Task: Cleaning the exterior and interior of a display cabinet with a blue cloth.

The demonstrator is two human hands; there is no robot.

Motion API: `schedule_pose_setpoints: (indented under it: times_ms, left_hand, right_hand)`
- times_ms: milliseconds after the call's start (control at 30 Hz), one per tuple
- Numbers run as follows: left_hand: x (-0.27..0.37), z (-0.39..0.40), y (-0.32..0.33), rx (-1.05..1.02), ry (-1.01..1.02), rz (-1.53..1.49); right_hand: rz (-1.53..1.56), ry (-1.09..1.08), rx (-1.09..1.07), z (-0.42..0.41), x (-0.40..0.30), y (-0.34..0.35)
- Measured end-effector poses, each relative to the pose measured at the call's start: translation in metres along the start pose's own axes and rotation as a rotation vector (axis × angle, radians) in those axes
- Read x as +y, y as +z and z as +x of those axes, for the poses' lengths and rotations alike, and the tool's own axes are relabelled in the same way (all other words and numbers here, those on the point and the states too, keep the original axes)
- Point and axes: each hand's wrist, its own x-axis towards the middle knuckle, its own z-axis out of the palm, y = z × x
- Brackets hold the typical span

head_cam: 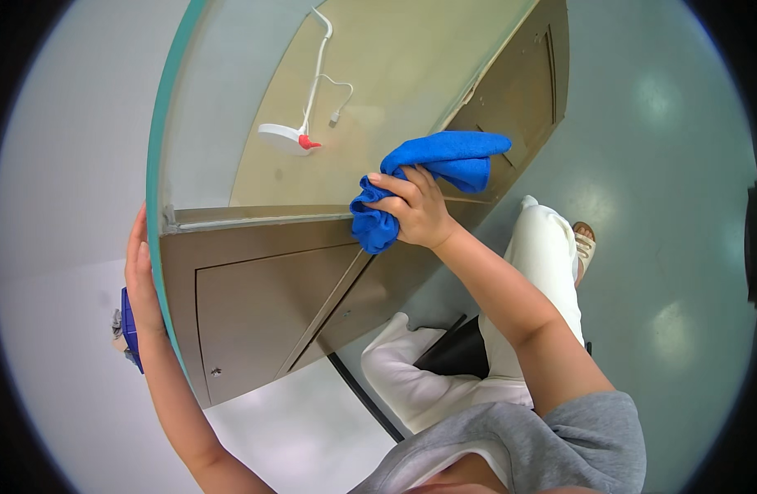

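Observation:
In my right hand is a crumpled blue cloth, bunched under the fingers with a loose flap spreading beyond them. The cloth lies over the front edge of a beige tabletop and droops down past the brown cabinet front. My left hand holds nothing. Its fingers lie straight along the outer side of an upright panel with a teal edge. On the tabletop stands a white desk lamp with a small red item at its base and a white cable ending in a plug.
Beyond the panel, at the left, a blue container is partly hidden by my left forearm. My white-trousered legs and a black seat are below the cabinet. Grey-green floor spreads to the right, with a dark object at the rim.

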Motion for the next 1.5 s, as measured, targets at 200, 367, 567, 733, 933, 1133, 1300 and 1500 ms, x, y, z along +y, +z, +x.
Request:
schedule_pose_setpoints:
  times_ms: [200, 367, 567, 733, 933, 1133, 1300, 1500]
  left_hand:
    - [0.005, 0.002, -0.002, -0.024, -0.036, 0.014]
    - [0.002, 0.001, -0.001, 0.045, -0.008, 0.070]
    - [0.002, 0.000, -0.004, -0.007, -0.099, -0.057]
    - [0.011, -0.001, -0.003, -0.027, -0.025, -0.017]
    - [0.001, 0.003, -0.004, -0.034, -0.009, -0.076]
    - [0.002, 0.004, -0.005, -0.029, 0.072, -0.011]
    - [0.006, -0.004, 0.002, 0.191, 0.474, 0.226]
    - [0.007, -0.005, 0.003, 0.136, 0.457, 0.182]
  right_hand:
    - [-0.016, -0.006, -0.058, -0.004, -0.001, -0.010]
    - [-0.081, 0.029, -0.131, -0.026, 0.002, -0.011]
    - [-0.083, 0.166, -0.161, -0.045, -0.007, -0.017]
    - [-0.106, 0.210, -0.178, -0.041, -0.016, -0.018]
    - [-0.105, 0.295, -0.288, -0.014, -0.027, -0.042]
    - [0.012, 0.479, 0.205, 0.075, -0.024, -0.066]
    - [-0.048, 0.233, 0.163, 0.180, -0.041, -0.042]
    - [-0.279, 0.107, 0.194, 0.165, -0.108, 0.034]
